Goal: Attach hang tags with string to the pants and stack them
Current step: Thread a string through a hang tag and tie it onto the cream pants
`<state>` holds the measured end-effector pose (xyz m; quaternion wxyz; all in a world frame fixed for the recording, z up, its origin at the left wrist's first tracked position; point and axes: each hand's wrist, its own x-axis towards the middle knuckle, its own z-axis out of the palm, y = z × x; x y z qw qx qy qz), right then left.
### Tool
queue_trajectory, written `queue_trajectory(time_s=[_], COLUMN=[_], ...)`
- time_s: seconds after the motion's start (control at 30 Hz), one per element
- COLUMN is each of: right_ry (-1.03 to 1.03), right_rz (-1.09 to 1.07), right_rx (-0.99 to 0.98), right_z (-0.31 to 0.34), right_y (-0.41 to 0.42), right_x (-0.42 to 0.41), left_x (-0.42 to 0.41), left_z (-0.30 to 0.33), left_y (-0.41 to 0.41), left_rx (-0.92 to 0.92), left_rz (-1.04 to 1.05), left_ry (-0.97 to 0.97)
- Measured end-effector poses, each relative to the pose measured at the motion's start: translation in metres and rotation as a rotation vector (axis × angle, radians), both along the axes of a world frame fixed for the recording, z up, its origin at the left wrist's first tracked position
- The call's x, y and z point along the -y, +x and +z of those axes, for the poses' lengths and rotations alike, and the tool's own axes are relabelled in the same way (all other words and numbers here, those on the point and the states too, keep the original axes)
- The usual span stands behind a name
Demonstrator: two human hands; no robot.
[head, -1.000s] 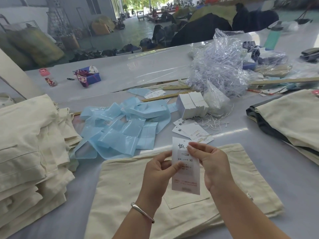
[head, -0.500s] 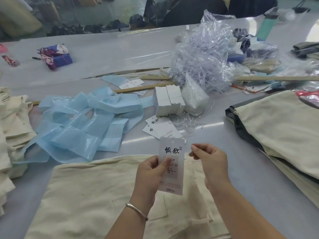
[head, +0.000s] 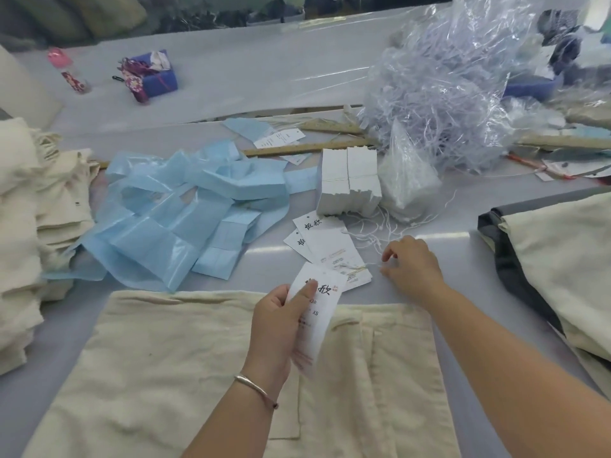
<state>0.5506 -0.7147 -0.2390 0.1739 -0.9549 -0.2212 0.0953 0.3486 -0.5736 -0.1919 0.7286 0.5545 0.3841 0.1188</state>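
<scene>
Currently, at the near edge of the table (head: 231, 87):

- Hang tag (head: 317, 312): white card with black characters, pinched upright in the left hand (head: 277, 325), thumb across its face. It is held just above the pants, with no string visible through it.
- Pants (head: 165, 375): cream pair, laid flat along the near edge under both forearms; no tag attached yet, by the look of it.
- Right hand (head: 411, 264): reaching past the pants to the loose strings (head: 373, 233), fingers curled with tips together; whether a string is already pinched cannot be told.
- Spare tags (head: 330, 249): a few lie fanned on the table just beyond the held tag; a bundled block of tags (head: 347, 183) stands behind them.
- Bag of strings (head: 439, 94): clear plastic, toward the far right.
- Blue plastic bags (head: 185, 213): a loose heap left of centre.
- Stack of cream pants (head: 33, 209): at the left edge.
- Second pile of garments (head: 555, 259): at the right edge, cream over dark.
- Progress, as judged: mid-cycle on this pair. Tag chosen; string still to be picked, threaded, tied to the pants, then the pair stacked. Which side pile is finished cannot be told.
</scene>
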Motion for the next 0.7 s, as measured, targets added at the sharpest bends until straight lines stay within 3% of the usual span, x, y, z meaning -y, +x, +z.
queue_trajectory(time_s=[0.2, 0.43, 0.57, 0.7], right_ry=[-0.111, 0.719, 0.956, 1.004], right_rz=[0.064, -0.11, 0.0, 0.103], right_rx=[0.026, -0.063, -0.215, -0.209], right_z=[0.0, 0.056, 0.103, 0.126], right_y=[0.002, -0.056, -0.114, -0.163], right_x=[-0.005, 0.009, 0.002, -0.011], left_x=[-0.005, -0.005, -0.002, -0.003], left_z=[0.002, 0.012, 0.025, 0.04], left_y=[-0.008, -0.023, -0.036, -0.052], left_rx=[0.028, 0.085, 0.143, 0.235], left_rz=[-0.075, -0.189, -0.221, -0.288], left_ry=[0.057, 0.194, 0.298, 0.367])
